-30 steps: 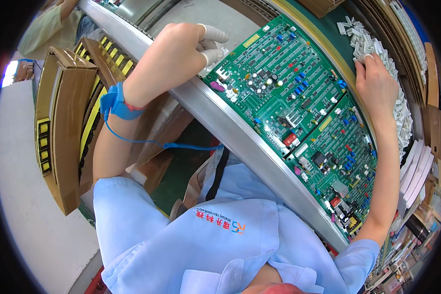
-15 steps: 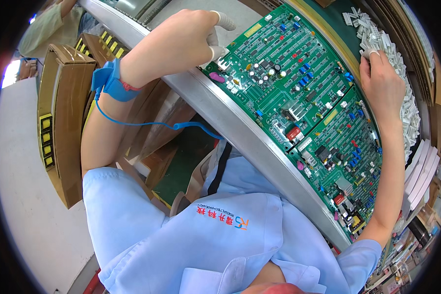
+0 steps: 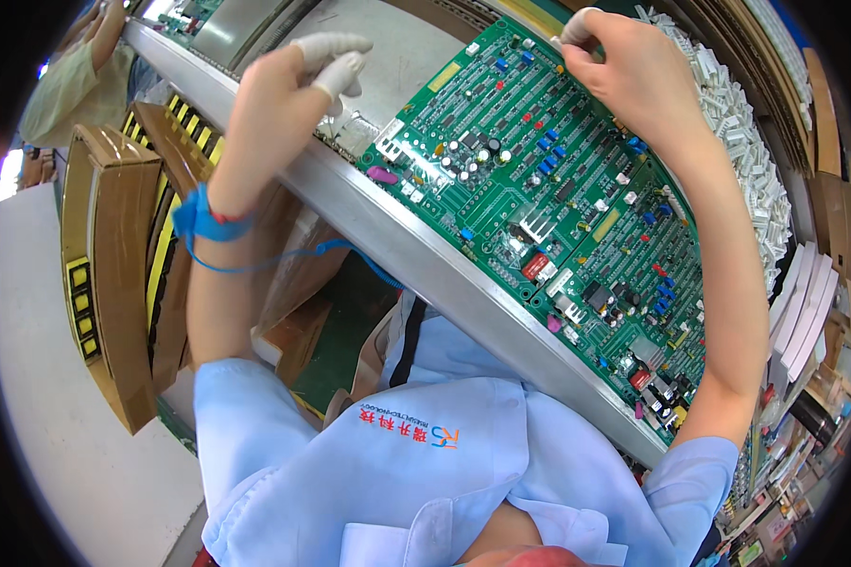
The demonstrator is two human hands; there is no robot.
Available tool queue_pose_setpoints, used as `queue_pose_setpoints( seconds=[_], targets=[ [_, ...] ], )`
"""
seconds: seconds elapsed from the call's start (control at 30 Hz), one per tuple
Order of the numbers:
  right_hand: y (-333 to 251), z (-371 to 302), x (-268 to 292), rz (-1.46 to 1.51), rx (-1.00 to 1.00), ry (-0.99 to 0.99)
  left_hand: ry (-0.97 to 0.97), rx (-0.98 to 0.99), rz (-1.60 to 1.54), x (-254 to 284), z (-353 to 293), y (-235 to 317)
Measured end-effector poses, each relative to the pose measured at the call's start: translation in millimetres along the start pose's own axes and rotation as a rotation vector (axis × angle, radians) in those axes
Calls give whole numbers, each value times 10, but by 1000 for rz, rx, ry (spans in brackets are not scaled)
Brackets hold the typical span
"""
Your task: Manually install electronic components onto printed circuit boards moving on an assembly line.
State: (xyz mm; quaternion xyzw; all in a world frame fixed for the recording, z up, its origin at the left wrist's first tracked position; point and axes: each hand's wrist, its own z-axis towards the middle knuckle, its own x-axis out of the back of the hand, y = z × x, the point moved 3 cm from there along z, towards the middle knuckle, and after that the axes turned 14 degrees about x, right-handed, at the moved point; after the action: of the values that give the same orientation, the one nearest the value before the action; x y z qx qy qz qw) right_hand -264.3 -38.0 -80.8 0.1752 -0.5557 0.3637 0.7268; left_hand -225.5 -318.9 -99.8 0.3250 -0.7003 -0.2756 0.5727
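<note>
Silver metal forms the long rail (image 3: pixel 463 283) that crosses the view on a slant, from upper left to lower right. Near its far end stands a co-worker in a pale shirt (image 3: pixel 71 90). On the left, beside the rail, a brown carton (image 3: pixel 128 236) stands tilted, yellow-and-black pieces showing along its edge. Two green circuit boards, an upper board (image 3: pixel 515 180) and a lower board (image 3: pixel 624 260), lie end to end along the rail's far side, closely set with parts. Beyond them spreads a heap of white connectors (image 3: pixel 742 142), partly behind the right hand (image 3: pixel 648 85). That hand is at the upper board's far edge, thumb and forefinger drawn close together; whether anything sits between them I cannot tell. The left hand (image 3: pixel 279 118) is raised just beyond the upper board's left corner, its fingers half curled and one nearly straight; whether it holds anything I cannot tell either. Around its wrist goes a blue strap (image 3: pixel 203 219). White finger cots (image 3: pixel 321 45) cover some fingertips. Smallest are a red block (image 3: pixel 536 267) and a purple oval part (image 3: pixel 382 176), both on the upper board.
</note>
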Motion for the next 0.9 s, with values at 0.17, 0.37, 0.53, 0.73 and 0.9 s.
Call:
queue_pose_setpoints(
  seconds=[0.17,0.37,0.53,0.73,0.9],
  targets=[
    [-58,114,-69,-19,-44,-135,161,-96,-216,-171,-203,-298],
    [-121,175,-80,-65,-129,-235,142,-78,-151,-160,-232,-254],
    [-133,173,-102,-52,-118,-200,222,-162,-183,-182,-245,-275],
    [-112,112,-27,-146,-93,-174,209,-152,-111,-191,-233,-146],
    [109,-123,734,-82,-207,179,192,-92,-159,-120,-269,-319]
  ],
)
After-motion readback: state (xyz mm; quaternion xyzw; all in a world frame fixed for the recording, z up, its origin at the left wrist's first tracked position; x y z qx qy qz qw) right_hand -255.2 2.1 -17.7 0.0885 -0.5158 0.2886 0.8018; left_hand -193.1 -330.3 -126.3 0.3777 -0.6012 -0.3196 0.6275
